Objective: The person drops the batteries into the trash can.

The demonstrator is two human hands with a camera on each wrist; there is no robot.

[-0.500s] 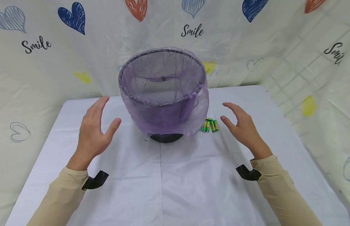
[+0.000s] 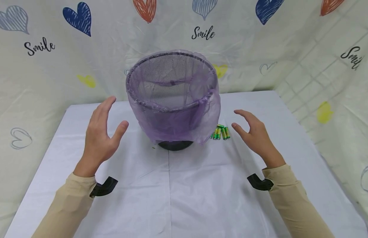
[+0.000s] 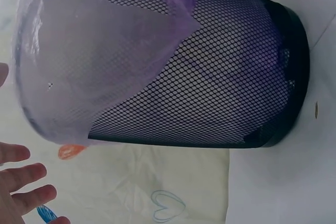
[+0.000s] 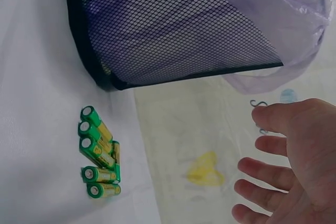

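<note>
A black mesh wastebasket (image 3: 220, 72) stands upright at the middle back of the table, lined with a thin purple plastic bag (image 2: 169, 125) folded over its rim. To its left, my left hand (image 2: 100, 135) hovers apart from it, thumb and fingers spread, holding nothing. On the other side my right hand (image 2: 256, 137) is also in the air, its fingers relaxed and slightly bent, with nothing in it. Several green and yellow batteries (image 4: 100, 153) lie on the table close to the basket's right side, between the basket and my right hand; the bag partly hides them in the head view.
A white cloth covers the table (image 2: 136, 198). Behind it hangs a pale curtain (image 2: 106, 53) printed with hearts and the word Smile. A tiny dark speck (image 3: 316, 109) lies near the basket's base.
My left hand has shifted slightly forward and to the right. The right hand, the basket and the batteries stay nearly where they were.
</note>
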